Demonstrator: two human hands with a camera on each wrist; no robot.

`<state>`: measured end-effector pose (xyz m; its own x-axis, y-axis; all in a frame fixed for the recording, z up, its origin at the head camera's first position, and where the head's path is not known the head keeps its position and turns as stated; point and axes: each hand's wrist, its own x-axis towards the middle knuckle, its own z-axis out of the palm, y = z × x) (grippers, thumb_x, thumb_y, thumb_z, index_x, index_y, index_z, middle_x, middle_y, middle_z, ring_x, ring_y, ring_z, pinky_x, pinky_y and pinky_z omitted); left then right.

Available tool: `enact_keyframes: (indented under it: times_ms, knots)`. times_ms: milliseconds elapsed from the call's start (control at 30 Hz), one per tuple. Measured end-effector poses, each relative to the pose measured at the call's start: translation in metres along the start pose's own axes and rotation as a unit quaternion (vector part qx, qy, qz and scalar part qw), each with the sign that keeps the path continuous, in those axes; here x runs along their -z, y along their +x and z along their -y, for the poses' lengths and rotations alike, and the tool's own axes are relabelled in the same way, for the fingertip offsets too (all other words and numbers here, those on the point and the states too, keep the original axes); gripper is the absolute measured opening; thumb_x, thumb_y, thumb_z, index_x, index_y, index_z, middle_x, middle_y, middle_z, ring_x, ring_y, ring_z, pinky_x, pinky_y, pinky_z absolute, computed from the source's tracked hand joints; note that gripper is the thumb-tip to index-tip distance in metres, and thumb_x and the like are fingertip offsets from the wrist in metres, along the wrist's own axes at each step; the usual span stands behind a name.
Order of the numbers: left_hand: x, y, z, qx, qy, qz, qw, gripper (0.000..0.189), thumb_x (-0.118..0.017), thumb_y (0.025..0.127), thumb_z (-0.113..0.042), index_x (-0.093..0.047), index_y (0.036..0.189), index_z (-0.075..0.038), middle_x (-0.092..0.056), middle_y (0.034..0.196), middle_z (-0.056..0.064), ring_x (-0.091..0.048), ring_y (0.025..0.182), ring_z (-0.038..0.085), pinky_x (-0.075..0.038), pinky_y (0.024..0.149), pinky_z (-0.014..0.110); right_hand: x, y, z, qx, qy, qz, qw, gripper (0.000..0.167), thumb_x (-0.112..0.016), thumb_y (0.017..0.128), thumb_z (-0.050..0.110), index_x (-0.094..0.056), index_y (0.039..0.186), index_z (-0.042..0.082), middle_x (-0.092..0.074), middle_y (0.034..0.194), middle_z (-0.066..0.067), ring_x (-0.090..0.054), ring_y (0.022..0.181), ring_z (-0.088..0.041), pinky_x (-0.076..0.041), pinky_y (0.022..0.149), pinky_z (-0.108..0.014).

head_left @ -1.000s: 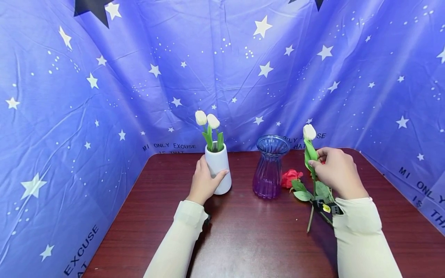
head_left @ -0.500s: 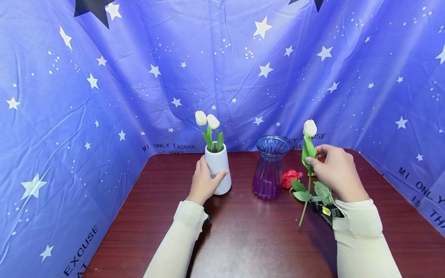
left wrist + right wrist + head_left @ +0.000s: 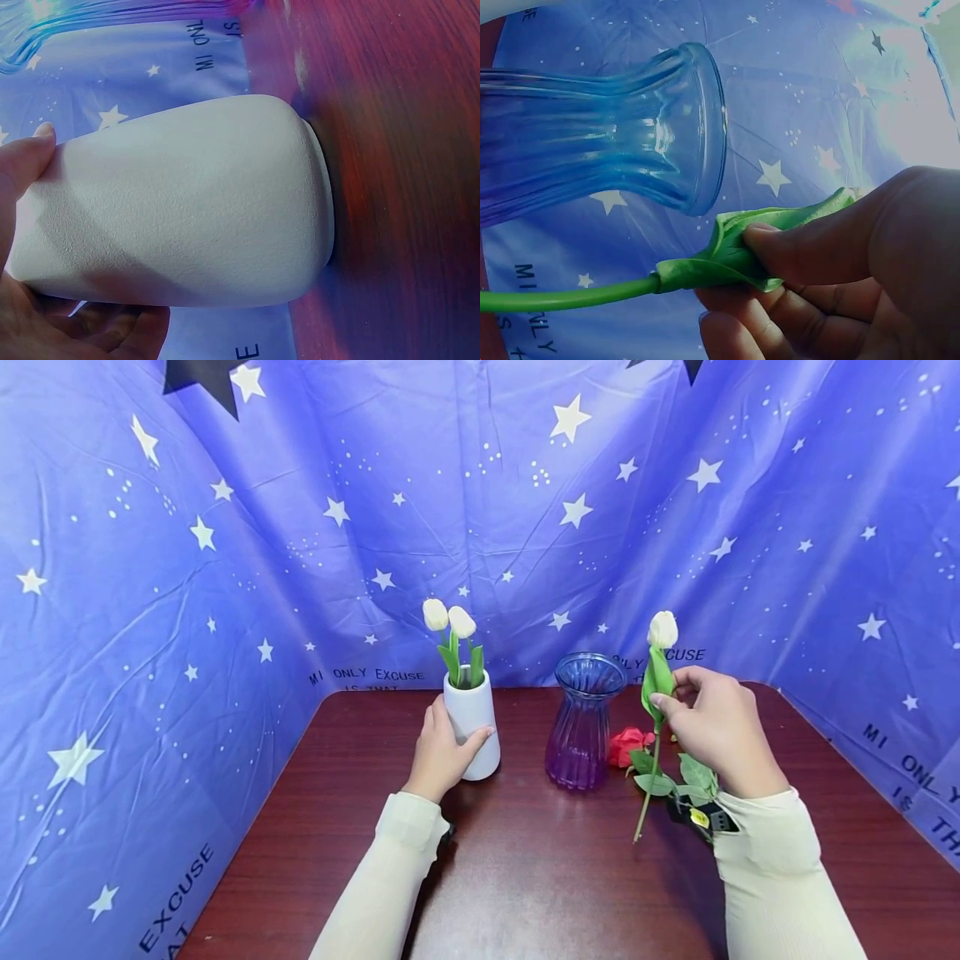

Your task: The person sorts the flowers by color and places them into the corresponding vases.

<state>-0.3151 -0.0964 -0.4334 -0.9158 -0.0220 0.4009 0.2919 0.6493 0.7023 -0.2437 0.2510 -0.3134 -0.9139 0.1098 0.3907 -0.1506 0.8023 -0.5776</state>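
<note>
I face a reddish-brown table point(image 3: 352, 752), faint glare point(image 3: 517, 860) on top; creased blue cloth point(image 3: 427, 435) beyond, white stars point(image 3: 571, 418), black lettering point(image 3: 367, 676).

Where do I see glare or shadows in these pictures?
Head view: a pale sheen on the dark red wood-grain table; left wrist view: a shadow over part of the white cylindrical vase; right wrist view: washed-out glare toward the right of the blue star-patterned cloth, bright highlights on the blue ribbed glass vase.
</note>
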Motion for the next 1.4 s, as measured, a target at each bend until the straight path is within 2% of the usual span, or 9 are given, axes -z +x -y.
enact_keyframes:
  times_ms: [133,333,600,800,1400]
  knots:
    - [0.0,0.0,-0.001,-0.002,0.0,0.002,1.0,0.095,-0.078,0.087,-0.057,-0.033,0.155,-0.009,-0.051,0.138,0.013,-0.062,0.119,0.035,-0.052,0.099,0.054,-0.001,0.001,0.006,0.018,-0.006,-0.022,0.9996,0.027,-0.073,0.095,0.027,-0.072,0.111,0.006,-0.073,0.088,-0.009,-0.061,0.072,-0.022,-0.045,0.062,-0.032]
    - [0.0,0.0,0.0,0.0,0.001,0.001,1.0,0.095,-0.078,0.087,-0.057,-0.033,0.155,-0.009,-0.051,0.138,0.013,-0.062,0.118,0.035,-0.053,0.099,0.053,-0.003,0.004,0.019,0.036,0.006,-0.041,0.9985,0.026,-0.074,0.095,0.027,-0.073,0.111,0.006,-0.075,0.091,-0.01,-0.066,0.077,-0.022,-0.045,0.067,-0.036]
    - [0.001,-0.001,0.0,0.003,-0.001,0.003,1.0,0.095,-0.078,0.087,-0.057,-0.034,0.155,-0.009,-0.052,0.137,0.012,-0.062,0.118,0.034,-0.053,0.099,0.053,-0.007,0.01,0.035,0.05,0.02,-0.062,0.9966,0.029,-0.074,0.094,0.029,-0.074,0.112,0.006,-0.076,0.092,-0.012,-0.07,0.078,-0.025,-0.046,0.067,-0.037]
    - [0.001,-0.001,-0.002,0.001,-0.003,0.0,1.0,0.095,-0.079,0.087,-0.055,-0.034,0.155,-0.008,-0.052,0.136,0.013,-0.062,0.118,0.034,-0.052,0.099,0.053,-0.009,0.012,0.046,0.054,0.023,-0.072,0.9957,0.024,-0.074,0.094,0.027,-0.074,0.111,0.009,-0.076,0.091,-0.009,-0.07,0.077,-0.022,-0.046,0.069,-0.036]
    - [0.0,0.0,0.001,0.001,0.003,0.0,1.0,0.094,-0.078,0.087,-0.055,-0.033,0.155,-0.008,-0.052,0.138,0.013,-0.062,0.117,0.034,-0.053,0.099,0.052,-0.014,0.015,0.067,0.078,0.052,-0.103,0.9903,0.022,-0.075,0.094,0.026,-0.075,0.11,0.01,-0.076,0.091,-0.008,-0.068,0.076,-0.02,-0.046,0.066,-0.033]
